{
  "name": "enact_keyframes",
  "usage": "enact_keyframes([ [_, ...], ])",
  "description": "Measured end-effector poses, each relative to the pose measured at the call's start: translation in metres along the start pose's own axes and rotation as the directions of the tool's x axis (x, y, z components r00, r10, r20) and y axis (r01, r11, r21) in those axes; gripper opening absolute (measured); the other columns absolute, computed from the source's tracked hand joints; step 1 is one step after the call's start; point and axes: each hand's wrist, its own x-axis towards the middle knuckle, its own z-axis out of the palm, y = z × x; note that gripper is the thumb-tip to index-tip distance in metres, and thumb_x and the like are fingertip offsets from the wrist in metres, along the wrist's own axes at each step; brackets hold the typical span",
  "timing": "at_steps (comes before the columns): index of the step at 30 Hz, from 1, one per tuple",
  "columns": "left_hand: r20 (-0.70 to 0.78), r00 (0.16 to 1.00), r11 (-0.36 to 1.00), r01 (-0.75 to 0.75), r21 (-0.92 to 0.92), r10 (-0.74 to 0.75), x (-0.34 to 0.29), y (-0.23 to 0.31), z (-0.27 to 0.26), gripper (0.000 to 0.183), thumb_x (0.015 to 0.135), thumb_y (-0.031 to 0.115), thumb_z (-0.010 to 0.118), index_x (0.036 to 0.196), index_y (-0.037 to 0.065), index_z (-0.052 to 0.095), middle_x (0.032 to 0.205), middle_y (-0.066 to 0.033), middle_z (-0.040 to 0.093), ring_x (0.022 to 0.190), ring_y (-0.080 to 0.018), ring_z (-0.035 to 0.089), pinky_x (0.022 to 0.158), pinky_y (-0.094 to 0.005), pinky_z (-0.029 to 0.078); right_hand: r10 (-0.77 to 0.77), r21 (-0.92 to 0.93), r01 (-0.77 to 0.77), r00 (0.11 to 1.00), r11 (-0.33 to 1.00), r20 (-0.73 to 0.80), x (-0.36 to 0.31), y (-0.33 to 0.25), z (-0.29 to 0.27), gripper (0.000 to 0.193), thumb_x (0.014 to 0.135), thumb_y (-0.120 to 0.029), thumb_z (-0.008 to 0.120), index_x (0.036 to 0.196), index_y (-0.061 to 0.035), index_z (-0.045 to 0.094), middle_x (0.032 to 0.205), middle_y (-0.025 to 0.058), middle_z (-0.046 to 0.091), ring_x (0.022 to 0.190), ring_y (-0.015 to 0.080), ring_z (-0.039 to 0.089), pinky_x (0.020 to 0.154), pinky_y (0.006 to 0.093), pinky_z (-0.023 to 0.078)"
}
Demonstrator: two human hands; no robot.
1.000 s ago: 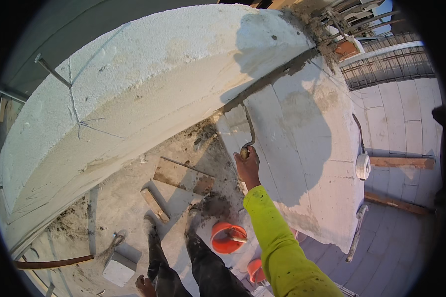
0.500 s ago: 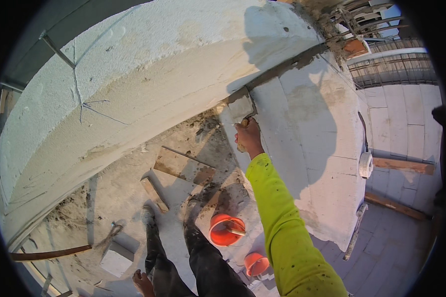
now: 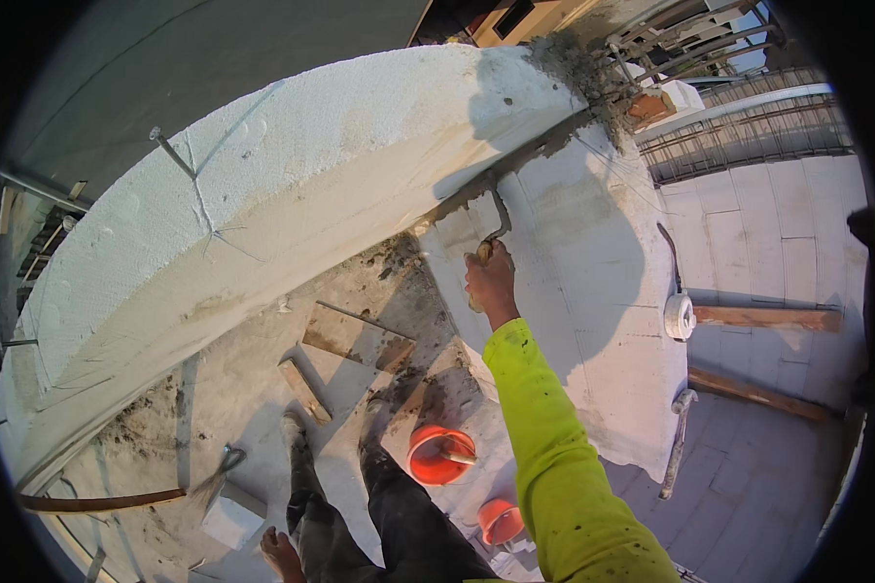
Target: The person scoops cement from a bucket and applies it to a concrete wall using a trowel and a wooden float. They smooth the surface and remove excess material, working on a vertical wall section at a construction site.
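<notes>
My right hand [image 3: 491, 282] is closed around the wooden handle of a trowel [image 3: 501, 222], its dark metal showing just beyond the fingers. The trowel is against the pale block wall [image 3: 554, 243], beside a band of wet grey mortar [image 3: 527, 154] in the corner where this wall meets a thick curved white wall [image 3: 292, 155]. My left hand [image 3: 280, 556] hangs low beside my left leg, its fingers loosely bent and partly hidden, with nothing visible in it.
On the floor by my feet stand an orange bucket [image 3: 428, 457] with a handled tool inside and a smaller orange bucket [image 3: 501, 522]. Boards [image 3: 304, 391] and a white block [image 3: 231, 518] lie nearby. A metal rod [image 3: 172, 154] sticks out of the curved wall. Wooden beams [image 3: 768, 318] jut at right.
My right hand has drawn the trowel slightly back toward me and turned it, so less of its blade face shows. The view has shifted, revealing more beyond the curved wall.
</notes>
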Motion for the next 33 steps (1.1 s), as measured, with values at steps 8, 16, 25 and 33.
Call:
enact_keyframes([
  [8,0.013,1.000,0.998,-0.025,-0.060,0.026,0.005,0.022,-0.005,0.038,0.085,0.017,0.054,0.112,-0.007,0.065,0.111,-0.0242,0.065,0.106,-0.0389,0.059,0.095,-0.0455,0.045,0.173,0.269,-0.202,0.977,0.942,0.126,-0.043,-0.099,-0.069,0.042,0.090,-0.010,0.068,0.126,0.0002,0.048,0.082,0.0032,0.057,0.056,0.0102,0.056,0.046,0.0284,0.051],
  [16,0.041,0.999,1.000,0.014,0.005,-0.014,0.007,0.025,-0.016,0.039,0.086,0.020,0.054,0.115,-0.004,0.065,0.112,-0.0233,0.064,0.102,-0.0373,0.061,0.091,-0.0437,0.048,0.094,0.393,-0.167,0.976,0.904,0.198,-0.053,-0.132,-0.132,0.033,0.091,-0.010,0.066,0.118,0.0041,0.052,0.079,0.0047,0.058,0.058,0.0108,0.058,0.047,0.0280,0.052],
  [25,-0.066,0.998,0.997,-0.017,-0.069,0.013,0.009,0.028,-0.018,0.037,0.082,0.015,0.054,0.107,-0.009,0.067,0.103,-0.0254,0.068,0.094,-0.0360,0.064,0.086,-0.0427,0.050,0.011,0.642,-0.120,0.985,0.757,0.170,-0.078,-0.140,-0.154,0.020,0.094,-0.018,0.064,0.106,-0.0039,0.056,0.077,0.0046,0.060,0.054,0.0124,0.059,0.045,0.0274,0.051],
  [33,-0.336,0.841,0.839,-0.505,-0.203,0.425,0.052,0.198,-0.066,0.039,0.091,0.011,0.049,0.125,-0.005,0.059,0.122,-0.0216,0.059,0.108,-0.0334,0.058,0.091,-0.0421,0.049,-0.122,0.771,-0.054,0.978,0.635,0.169,-0.046,-0.079,-0.088,0.021,0.101,-0.029,0.055,0.101,-0.0078,0.052,0.072,0.0047,0.058,0.050,0.0138,0.058,0.043,0.0288,0.050],
])
